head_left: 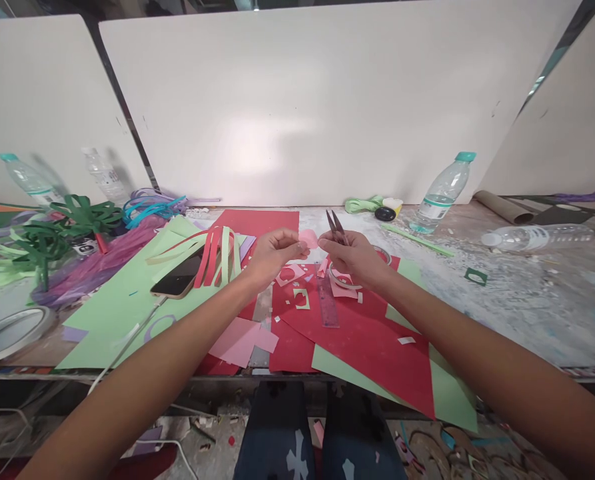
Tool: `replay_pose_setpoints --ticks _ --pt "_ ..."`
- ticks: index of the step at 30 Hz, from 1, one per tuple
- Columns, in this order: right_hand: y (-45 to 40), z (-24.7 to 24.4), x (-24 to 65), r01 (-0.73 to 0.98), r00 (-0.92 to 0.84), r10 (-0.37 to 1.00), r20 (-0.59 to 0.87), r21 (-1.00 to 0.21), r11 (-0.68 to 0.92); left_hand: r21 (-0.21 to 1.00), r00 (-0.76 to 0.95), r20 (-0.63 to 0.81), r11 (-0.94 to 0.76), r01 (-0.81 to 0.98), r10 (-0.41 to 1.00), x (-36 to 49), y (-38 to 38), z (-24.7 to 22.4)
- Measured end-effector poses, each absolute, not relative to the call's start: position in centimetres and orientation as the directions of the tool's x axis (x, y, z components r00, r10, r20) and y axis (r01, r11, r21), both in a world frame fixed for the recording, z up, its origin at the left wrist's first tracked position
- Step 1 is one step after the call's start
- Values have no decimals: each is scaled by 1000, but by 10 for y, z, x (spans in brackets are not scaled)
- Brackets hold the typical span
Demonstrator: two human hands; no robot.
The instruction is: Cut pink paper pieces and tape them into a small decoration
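Note:
Between my two hands is a small rounded piece of pink paper [308, 239]. My left hand [277, 255] pinches its left side between thumb and fingers. My right hand [356, 259] is closed around a pair of scissors [335, 225], whose dark blades point up and away from me. The right fingertips are at the paper's right edge; whether they touch it, I cannot tell. Below lie red sheets [377, 360] with a clear purplish ruler [328, 303], a green cut-out [302, 299] with a hole, and several pink scraps. A roll of tape [346, 287] is partly hidden under my right hand.
To the left, a phone [177, 275] with a cable rests on green sheets [107, 313], with red and green paper strips [218, 257] beside it. Another tape roll [12, 333] lies far left. An upright bottle [442, 193] and a fallen bottle [537, 237] are right. White boards [297, 100] stand behind.

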State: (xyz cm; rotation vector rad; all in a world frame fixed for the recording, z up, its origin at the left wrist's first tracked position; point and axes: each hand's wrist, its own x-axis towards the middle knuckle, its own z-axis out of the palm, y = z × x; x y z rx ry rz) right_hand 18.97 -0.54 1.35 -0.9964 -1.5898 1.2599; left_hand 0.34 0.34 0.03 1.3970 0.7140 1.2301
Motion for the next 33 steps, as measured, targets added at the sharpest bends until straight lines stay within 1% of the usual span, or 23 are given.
replay_pose_setpoints --ticks 3,8,11,15,18,20,24,27,33 --pt "-6 15 191 49 -344 930 132 -986 158 961 303 270 -238 -139 914 3 3 0" --pt "-7 14 191 160 -315 931 185 -957 244 966 302 259 -246 -83 917 3 4 -1" --pt "-4 12 191 150 -305 937 169 -963 222 965 293 262 -259 -47 920 4 3 -1" --pt "-3 12 192 172 -287 939 189 -954 244 964 299 248 -265 15 921 4 3 -1" --pt "-5 14 192 183 -288 937 195 -950 254 961 307 253 -274 27 918 3 5 -3" --pt "-6 15 192 219 -280 937 210 -936 275 961 301 252 -275 35 920 3 5 -3" --pt "-6 15 190 348 -256 922 291 -862 368 960 346 239 -273 53 907 3 3 -1" --pt "-6 15 189 393 -253 907 338 -820 415 956 375 242 -286 66 895 3 0 2" --pt "-5 13 189 429 -240 914 328 -809 403 969 370 200 -239 64 907 3 0 2"
